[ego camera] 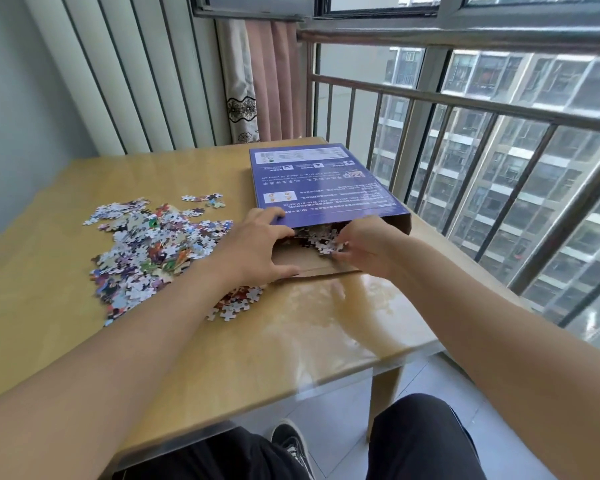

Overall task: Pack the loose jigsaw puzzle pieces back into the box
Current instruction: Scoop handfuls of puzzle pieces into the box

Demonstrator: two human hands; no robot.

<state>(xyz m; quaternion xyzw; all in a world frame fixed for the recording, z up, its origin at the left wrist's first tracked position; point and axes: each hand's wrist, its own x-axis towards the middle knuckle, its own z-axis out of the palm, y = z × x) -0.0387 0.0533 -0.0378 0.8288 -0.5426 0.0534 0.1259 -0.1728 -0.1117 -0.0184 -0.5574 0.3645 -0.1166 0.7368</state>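
Note:
A flat purple puzzle box (pixel 319 185) lies on the wooden table (pixel 291 341), its near end open with brown cardboard flaps. My left hand (pixel 257 247) grips the box's left near corner and holds the mouth open. At the opening, my right hand (pixel 364 244) has its fingers closed on a clump of puzzle pieces (pixel 326 242). More pieces show inside the mouth. A wide pile of loose jigsaw pieces (pixel 146 251) spreads over the table to the left of the box, partly under my left forearm.
A metal railing (pixel 465 133) and window run close along the table's right edge. Curtains (pixel 257 81) hang behind the far edge. My knees and a dark shoe (pixel 291 445) are below the table's near edge.

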